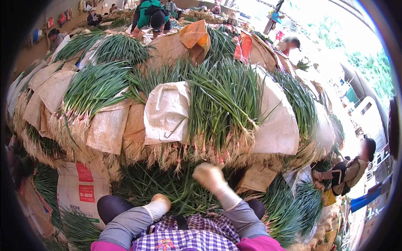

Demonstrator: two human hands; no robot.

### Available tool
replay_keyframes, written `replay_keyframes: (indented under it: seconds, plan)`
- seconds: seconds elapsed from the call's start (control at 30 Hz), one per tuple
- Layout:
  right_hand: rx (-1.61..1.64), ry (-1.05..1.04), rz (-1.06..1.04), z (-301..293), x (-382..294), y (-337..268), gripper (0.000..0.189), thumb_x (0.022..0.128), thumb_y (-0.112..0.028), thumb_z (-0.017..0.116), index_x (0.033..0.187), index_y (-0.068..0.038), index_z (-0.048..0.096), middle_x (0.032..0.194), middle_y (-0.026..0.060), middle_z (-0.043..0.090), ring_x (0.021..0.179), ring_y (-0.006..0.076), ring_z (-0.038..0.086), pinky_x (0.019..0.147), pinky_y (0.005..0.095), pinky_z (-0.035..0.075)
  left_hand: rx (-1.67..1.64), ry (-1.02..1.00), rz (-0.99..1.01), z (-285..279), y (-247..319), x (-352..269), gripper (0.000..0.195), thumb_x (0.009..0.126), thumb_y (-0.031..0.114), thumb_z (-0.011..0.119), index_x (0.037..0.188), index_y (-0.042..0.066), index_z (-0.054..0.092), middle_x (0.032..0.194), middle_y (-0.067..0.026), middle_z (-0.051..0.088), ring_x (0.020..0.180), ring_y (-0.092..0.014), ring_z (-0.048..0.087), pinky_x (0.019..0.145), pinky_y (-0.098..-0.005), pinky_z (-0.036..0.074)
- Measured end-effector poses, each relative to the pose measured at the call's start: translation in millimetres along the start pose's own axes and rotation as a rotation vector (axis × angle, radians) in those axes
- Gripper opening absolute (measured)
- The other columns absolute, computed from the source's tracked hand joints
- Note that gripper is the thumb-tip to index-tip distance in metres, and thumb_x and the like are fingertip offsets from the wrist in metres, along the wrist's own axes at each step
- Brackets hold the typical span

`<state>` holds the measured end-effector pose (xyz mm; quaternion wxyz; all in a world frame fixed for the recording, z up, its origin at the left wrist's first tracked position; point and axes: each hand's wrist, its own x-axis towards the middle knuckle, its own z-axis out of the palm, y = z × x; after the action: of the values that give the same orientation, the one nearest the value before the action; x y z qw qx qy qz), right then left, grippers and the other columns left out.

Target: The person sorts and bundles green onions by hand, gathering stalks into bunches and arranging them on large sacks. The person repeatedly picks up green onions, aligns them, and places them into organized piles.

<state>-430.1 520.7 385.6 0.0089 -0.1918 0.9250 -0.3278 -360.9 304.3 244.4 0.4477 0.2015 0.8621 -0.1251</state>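
My left hand [161,201], in a pale tan glove, is low in front of my lap beside long green leaves; its fingers are hidden and what it holds cannot be told. My right hand [207,176], gloved and blurred, is raised to the right, just below the pale roots of the heap. Loose green leaves [150,185] lie between and beyond both hands. Above them rises a bank of green garlic plants [223,103], with pinkish stem bases and stringy roots towards me. A white woven sack [168,109] lies over the bank left of these plants.
A printed white sack [72,188] and more green plants lie at my left. More plants [282,207] and a brown paper sack [257,178] are at my right. A co-worker [355,169] sits at the far right; another person [152,18] bends over the heap's far side.
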Motion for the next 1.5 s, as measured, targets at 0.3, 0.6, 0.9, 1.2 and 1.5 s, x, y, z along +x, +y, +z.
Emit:
replay_keyframes:
  seconds: [0.3, 0.6, 0.9, 1.2, 1.5]
  plan:
    - [-0.487, 0.292, 0.405, -187, 116, 71, 0.042, 0.082, -0.015, 0.062, 0.123, -0.01, 0.055, 0.099, 0.0132, 0.063, 0.091, 0.0332, 0.061, 0.083, 0.0387, 0.048, 0.343, 0.059, 0.033, -9, 10, 12, 0.025, 0.081, 0.016, 0.06, 0.1, 0.001, 0.067, 0.095, -0.0157, 0.068, 0.086, -0.029, 0.066, 0.067, -0.043, 0.05]
    - [0.78, -0.378, 0.376, -103, 8, -45, 0.027, 0.085, -0.017, 0.065, 0.106, 0.0, 0.062, 0.076, -0.0012, 0.057, 0.067, 0.0093, 0.054, 0.063, 0.0234, 0.047, -1.587, 0.269, 0.911, -132, 4, -98, 0.038, 0.095, 0.035, 0.048, 0.113, 0.001, 0.051, 0.101, -0.0092, 0.063, 0.093, -0.019, 0.063, 0.081, -0.033, 0.052]
    - [0.279, 0.071, -0.106, 1, 1, -47, 0.011, 0.084, -0.012, 0.065, 0.082, -0.001, 0.065, 0.076, 0.0072, 0.055, 0.072, 0.0184, 0.053, 0.067, 0.0306, 0.043, -1.984, 0.201, 0.732, -104, 2, -89, 0.023, 0.096, 0.025, 0.049, 0.105, 0.004, 0.055, 0.084, -0.0033, 0.06, 0.074, -0.013, 0.06, 0.069, -0.0303, 0.053]
    - [1.008, -0.119, 0.323, -21, 5, -16, 0.04, 0.094, -0.038, 0.052, 0.108, -0.002, 0.062, 0.099, 0.006, 0.065, 0.086, 0.0123, 0.059, 0.075, 0.025, 0.048, -1.938, 0.079, 0.757, -108, -17, -130, 0.022, 0.087, 0.013, 0.046, 0.089, -0.005, 0.059, 0.075, -0.0133, 0.063, 0.072, -0.023, 0.064, 0.072, -0.0352, 0.052]
    - [0.866, -0.014, 0.327, 15, 20, -66, 0.021, 0.088, -0.021, 0.063, 0.077, -0.002, 0.062, 0.066, 0.0056, 0.059, 0.059, 0.0111, 0.05, 0.055, 0.0269, 0.041, -2.277, -0.211, 0.878, -97, -17, -109, 0.015, 0.09, 0.012, 0.045, 0.097, 0.0, 0.052, 0.067, -0.0006, 0.042, 0.057, -0.013, 0.042, 0.058, -0.03, 0.042]
